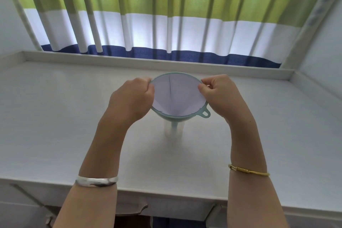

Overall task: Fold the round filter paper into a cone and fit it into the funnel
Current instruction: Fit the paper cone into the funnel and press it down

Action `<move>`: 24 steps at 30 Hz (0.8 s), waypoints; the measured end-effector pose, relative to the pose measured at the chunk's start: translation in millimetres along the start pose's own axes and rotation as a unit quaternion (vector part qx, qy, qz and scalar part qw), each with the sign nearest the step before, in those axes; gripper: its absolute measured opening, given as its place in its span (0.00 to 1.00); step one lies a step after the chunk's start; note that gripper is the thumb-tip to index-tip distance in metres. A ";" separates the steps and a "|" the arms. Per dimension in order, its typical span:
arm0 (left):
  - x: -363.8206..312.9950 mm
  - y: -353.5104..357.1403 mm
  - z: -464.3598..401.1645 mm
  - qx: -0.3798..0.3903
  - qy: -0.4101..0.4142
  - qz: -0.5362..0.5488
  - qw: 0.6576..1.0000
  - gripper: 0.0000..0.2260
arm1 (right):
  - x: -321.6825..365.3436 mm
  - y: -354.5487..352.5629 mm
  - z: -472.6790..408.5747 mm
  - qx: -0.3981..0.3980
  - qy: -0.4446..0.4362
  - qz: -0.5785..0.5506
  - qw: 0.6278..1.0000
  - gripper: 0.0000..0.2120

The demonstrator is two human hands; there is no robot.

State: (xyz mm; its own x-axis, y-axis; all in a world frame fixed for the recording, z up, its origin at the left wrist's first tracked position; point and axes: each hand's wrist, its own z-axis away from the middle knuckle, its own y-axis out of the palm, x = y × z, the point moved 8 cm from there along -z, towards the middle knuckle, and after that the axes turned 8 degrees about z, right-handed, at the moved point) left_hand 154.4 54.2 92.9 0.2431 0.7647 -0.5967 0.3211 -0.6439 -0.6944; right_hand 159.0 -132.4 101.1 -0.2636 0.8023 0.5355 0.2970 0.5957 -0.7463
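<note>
Nearly done: filter paper [177, 94] already folded into a cone and sitting inside the green funnel [192, 115] on the desk [55, 116], left hand [132, 96] and right hand [220, 94] each pinching its top edge, only smoothing and letting go left.

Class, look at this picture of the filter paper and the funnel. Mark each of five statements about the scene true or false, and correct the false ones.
1. The filter paper sits opened as a cone inside the funnel. True.
2. The funnel lies on its side on the table. False: it stands upright with its stem in a clear cup.
3. Both the left hand and the right hand are at the funnel's rim. True.
4. The funnel is bright red. False: it is pale green.
5. Both wrists are bare. False: the left wears a silver bangle, the right a gold bangle.
</note>
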 end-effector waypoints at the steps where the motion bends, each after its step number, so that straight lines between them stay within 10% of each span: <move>1: -1.4 -2.8 2.6 -0.022 0.012 0.003 1.000 0.15 | 0.4 -1.4 0.8 -0.006 -0.002 -0.004 1.000 0.12; 5: -38.0 -32.5 34.2 -0.205 0.232 0.063 0.949 0.17 | -0.4 -2.9 2.3 -0.016 -0.002 -0.016 1.000 0.13; 9: -60.6 -12.5 61.9 -0.197 0.370 0.069 0.905 0.23 | -3.5 -0.3 1.4 -0.011 0.002 -0.018 1.000 0.14; 24: -58.3 4.7 69.3 -0.262 0.384 0.085 0.881 0.18 | -3.1 -0.8 4.7 -0.004 0.004 -0.022 1.000 0.13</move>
State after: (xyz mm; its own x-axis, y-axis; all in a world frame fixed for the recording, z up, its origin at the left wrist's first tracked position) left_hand 78.4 5.1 96.6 0.8116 0.5777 -0.0865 0.5498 -0.8055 -0.2210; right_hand 155.3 -135.6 98.2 -0.2698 0.7761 0.5700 0.2936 0.6300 -0.7189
